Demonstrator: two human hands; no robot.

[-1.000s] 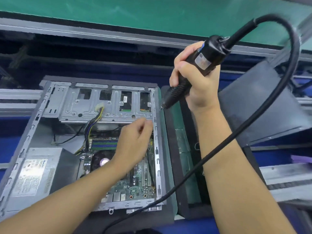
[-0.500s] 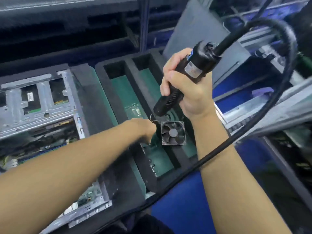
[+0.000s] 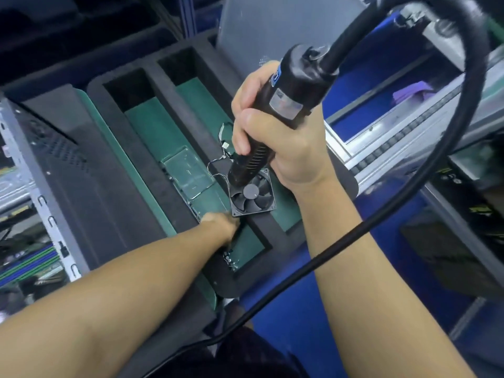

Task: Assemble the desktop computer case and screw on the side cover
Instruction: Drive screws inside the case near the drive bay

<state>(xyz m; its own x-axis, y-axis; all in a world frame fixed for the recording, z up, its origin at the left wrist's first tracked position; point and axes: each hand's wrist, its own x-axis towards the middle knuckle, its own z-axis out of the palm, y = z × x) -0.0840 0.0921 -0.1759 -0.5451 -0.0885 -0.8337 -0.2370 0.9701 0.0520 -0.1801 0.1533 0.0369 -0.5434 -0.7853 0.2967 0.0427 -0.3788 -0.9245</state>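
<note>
Lying at the left edge, the case (image 3: 30,192) is mostly cut off: only a strip of metal frame, a black vented face and blurred boards and cables inside show. Right of it sits a black foam tray (image 3: 171,110) with long green-floored slots. The left hand (image 3: 221,225) reaches into the middle slot, just near-left of a fan (image 3: 252,195). Its fingers point away and are hidden behind the knuckles, so I cannot tell whether it holds anything. The right hand (image 3: 281,148) is wrapped tight round a black driver (image 3: 289,88), held above the fan with its nose pointing down; the bit is lost against the dark blades. A thick cable (image 3: 272,297) loops from the driver's top, grazes the top edge and passes under the right forearm. Thin wires (image 3: 218,159) trail on the fan's far side, partly covered by the right hand. A clear sheet (image 3: 188,175) lies blurred in the middle slot. A grey panel (image 3: 272,28) leans beyond the tray, its top cut off.
</note>
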